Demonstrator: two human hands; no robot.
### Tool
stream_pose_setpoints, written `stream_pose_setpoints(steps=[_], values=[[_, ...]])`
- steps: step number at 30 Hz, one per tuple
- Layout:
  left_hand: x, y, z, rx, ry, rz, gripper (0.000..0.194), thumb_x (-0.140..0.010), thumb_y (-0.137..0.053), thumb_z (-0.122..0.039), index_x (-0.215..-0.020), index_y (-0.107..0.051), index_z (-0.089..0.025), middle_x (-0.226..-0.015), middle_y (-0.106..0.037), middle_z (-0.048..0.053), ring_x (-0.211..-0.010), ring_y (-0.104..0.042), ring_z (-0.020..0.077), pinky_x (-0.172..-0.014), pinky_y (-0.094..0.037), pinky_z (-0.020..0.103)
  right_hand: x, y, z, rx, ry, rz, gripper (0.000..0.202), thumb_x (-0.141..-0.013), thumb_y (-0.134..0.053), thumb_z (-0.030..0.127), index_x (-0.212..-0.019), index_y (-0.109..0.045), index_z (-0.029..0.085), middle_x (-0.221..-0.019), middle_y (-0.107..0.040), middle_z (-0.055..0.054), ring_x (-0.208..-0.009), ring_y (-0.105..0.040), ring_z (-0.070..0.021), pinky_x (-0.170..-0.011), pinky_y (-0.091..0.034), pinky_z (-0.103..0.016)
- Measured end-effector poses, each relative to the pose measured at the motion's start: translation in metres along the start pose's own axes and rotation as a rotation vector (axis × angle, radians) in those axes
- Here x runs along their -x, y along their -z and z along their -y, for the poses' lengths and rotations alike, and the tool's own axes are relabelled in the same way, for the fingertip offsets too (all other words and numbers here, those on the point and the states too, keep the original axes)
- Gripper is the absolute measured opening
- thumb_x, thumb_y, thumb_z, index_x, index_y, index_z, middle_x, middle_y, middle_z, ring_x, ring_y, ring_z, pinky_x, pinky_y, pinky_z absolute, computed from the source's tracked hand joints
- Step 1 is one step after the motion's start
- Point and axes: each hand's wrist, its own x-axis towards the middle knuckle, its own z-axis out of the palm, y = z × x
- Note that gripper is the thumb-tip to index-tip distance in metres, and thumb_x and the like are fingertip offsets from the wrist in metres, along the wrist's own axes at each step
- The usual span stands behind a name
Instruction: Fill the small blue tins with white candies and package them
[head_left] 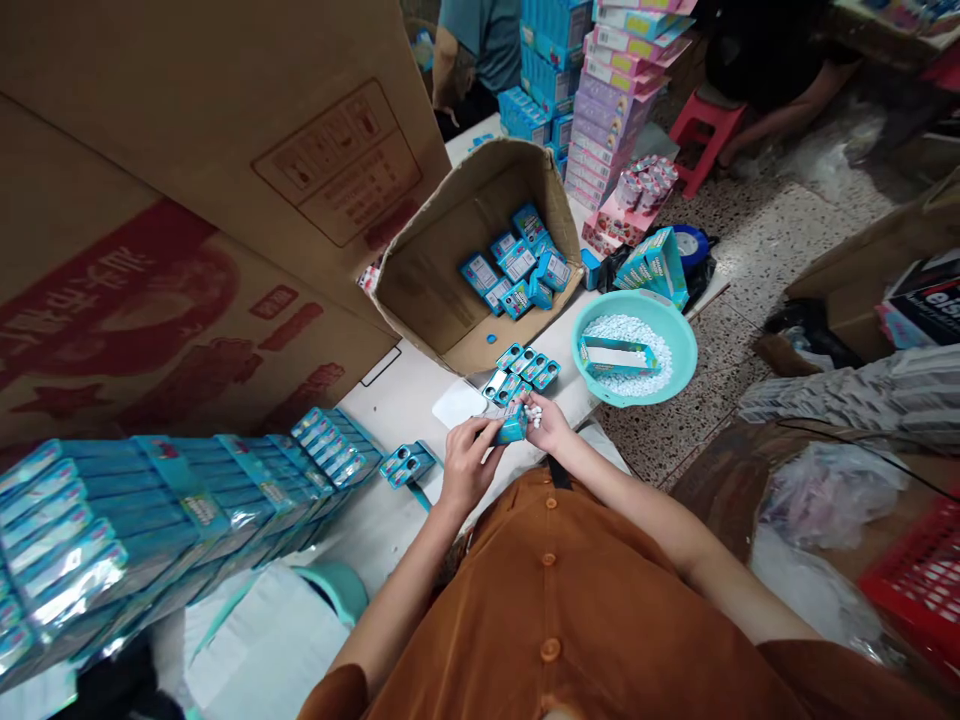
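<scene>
My left hand (pixel 469 460) is closed on a small blue box (pixel 513 426), held tilted above the front edge of the white table. Right against the box's open end, my right hand (pixel 550 424) is cupped around several small white candies (pixel 533 414). Just beyond the hands stand several small blue boxes (pixel 529 366) in rows, each with a dark round hole on top. To the right, a turquoise basin (pixel 682 353) holds a heap of white candies (pixel 628 330), and an open blue carton (pixel 600 355) lies in them.
A cardboard box (pixel 450 215) on its side contains loose blue boxes (pixel 517 262). Long stacks of wrapped blue boxes (pixel 187 500) line the left. Pink and purple cartons (pixel 607 120) tower at the back. Another person (pixel 480 45) sits behind; a red stool (pixel 705 130) stands farther right.
</scene>
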Motion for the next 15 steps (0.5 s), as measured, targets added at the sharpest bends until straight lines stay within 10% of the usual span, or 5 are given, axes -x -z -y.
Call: stream_pose_setpoints(steps=[15], values=[[0.048, -0.019, 0.074, 0.598, 0.830, -0.462, 0.059, -0.082, -0.057, -0.044, -0.132, -0.034, -0.024, -0.119, -0.055, 0.011, -0.111, -0.057, 0.0178, -0.094, -0.047, 0.031, 0.016, -0.009, 0.009, -0.072, -0.043, -0.102, 0.024, -0.094, -0.040, 0.021, -0.077, -0.057, 0.016, -0.061, -0.063, 0.000, -0.062, -0.062, -0.0109, -0.069, -0.056, -0.025]])
